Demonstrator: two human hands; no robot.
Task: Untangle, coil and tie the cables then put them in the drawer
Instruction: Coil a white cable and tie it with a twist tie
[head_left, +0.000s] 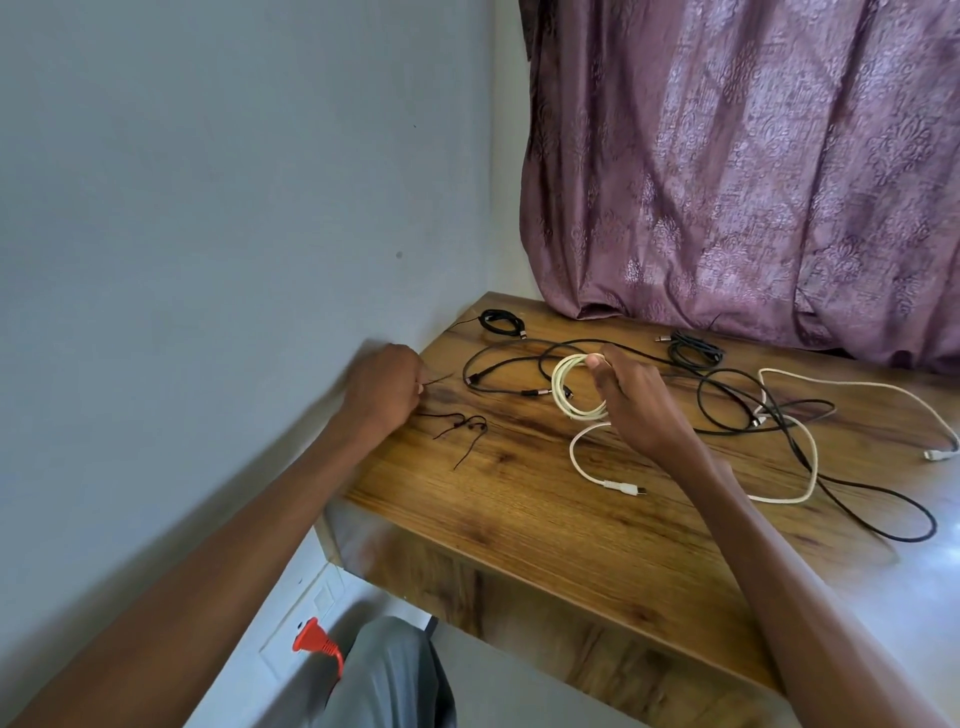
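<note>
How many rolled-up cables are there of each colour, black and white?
Black coils: 2, one at the back left, one at the back right.
White coil: 1, held by the right hand.
Total: 3.
The loose cables are too tangled to count. The left hand pinches a thin dark tie.

I take this for a room in a home, likely a bedroom or study corner. A wood-grain table (545, 519) sits pushed into the corner of a plain painted wall (208, 208). Behind it hangs a mauve patterned curtain (753, 156). Low on the wall I see a white socket plate (306, 608) with an orange plug (311, 638) in it.
</note>
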